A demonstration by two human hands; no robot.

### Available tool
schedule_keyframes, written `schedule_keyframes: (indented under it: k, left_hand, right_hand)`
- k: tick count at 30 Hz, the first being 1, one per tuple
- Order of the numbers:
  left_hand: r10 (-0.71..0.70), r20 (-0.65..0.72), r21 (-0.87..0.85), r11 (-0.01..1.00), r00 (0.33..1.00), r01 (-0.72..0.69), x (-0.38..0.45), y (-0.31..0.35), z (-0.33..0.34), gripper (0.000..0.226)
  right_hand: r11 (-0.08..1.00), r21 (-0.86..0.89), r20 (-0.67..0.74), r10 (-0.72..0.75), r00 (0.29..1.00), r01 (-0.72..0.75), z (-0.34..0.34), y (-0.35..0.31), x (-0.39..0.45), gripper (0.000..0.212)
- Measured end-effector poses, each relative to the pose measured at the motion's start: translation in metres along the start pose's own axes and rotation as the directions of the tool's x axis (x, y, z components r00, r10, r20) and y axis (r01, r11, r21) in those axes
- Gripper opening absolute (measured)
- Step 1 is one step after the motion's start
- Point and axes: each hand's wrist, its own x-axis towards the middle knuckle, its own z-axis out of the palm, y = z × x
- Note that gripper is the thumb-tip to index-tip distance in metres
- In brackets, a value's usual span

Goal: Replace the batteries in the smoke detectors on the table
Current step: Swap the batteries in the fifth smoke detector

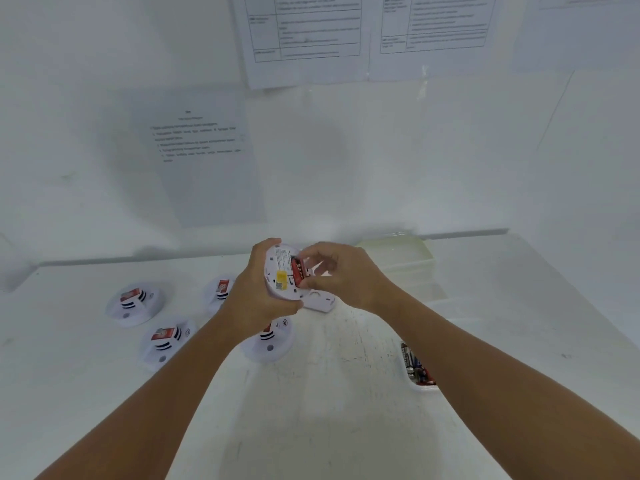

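A round white smoke detector [282, 271] is held up above the white table [346, 393], with its back side turned toward the camera. It is gripped by the left hand [258, 292], whose fingers are curled round its left edge and whose thumb is under its lower rim. A red battery [297, 268] is seen in the open slot on the back of the detector. The battery is pinched by the right hand [334, 271], with the fingertips on its top end and the thumb near its lower end. A yellow sticker [281, 278] is seen on the back, just left of the battery.

A white cover piece [320, 301] is lying on the table just below the held detector.

Four more detectors are set on the table to the left. One [133, 304] is far left, one [164, 342] is nearer the camera, one [220, 292] is partly hidden behind the left wrist, and one [268, 341] is beside the left forearm. A small red pack is resting on top of each.

A small white tray [417, 384] with batteries in it is partly hidden by the right forearm. A pale plastic box [408, 258] is placed at the back of the table, by the wall. Printed sheets [204, 154] are stuck on the wall.
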Motion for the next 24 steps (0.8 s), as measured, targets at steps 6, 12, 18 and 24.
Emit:
schedule_keyframes:
  k: [6, 12, 18, 24]
  left_hand:
    - [0.007, 0.017, 0.024, 1.000, 1.000, -0.007, -0.003, 0.004, -0.016, 0.106]
    - [0.028, 0.057, 0.067, 0.997, 0.998, -0.032, -0.005, 0.008, -0.023, 0.105]
    - [0.009, 0.090, 0.050, 0.999, 0.996, -0.013, -0.008, 0.004, -0.015, 0.104]
    - [-0.028, -0.014, 0.044, 0.999, 1.000, 0.029, -0.009, -0.006, -0.018, 0.105]
  right_hand:
    - [1.000, -0.025, -0.070, -0.008, 0.998, 0.006, 0.011, -0.007, 0.005, 0.074]
    - [0.994, 0.067, -0.069, 0.090, 0.994, -0.085, 0.013, -0.011, 0.010, 0.101]
    - [0.979, 0.083, 0.028, 0.184, 0.983, -0.186, 0.007, -0.009, 0.016, 0.109]
    - [0.958, 0.045, 0.016, 0.282, 0.959, -0.283, 0.010, 0.020, 0.016, 0.070]
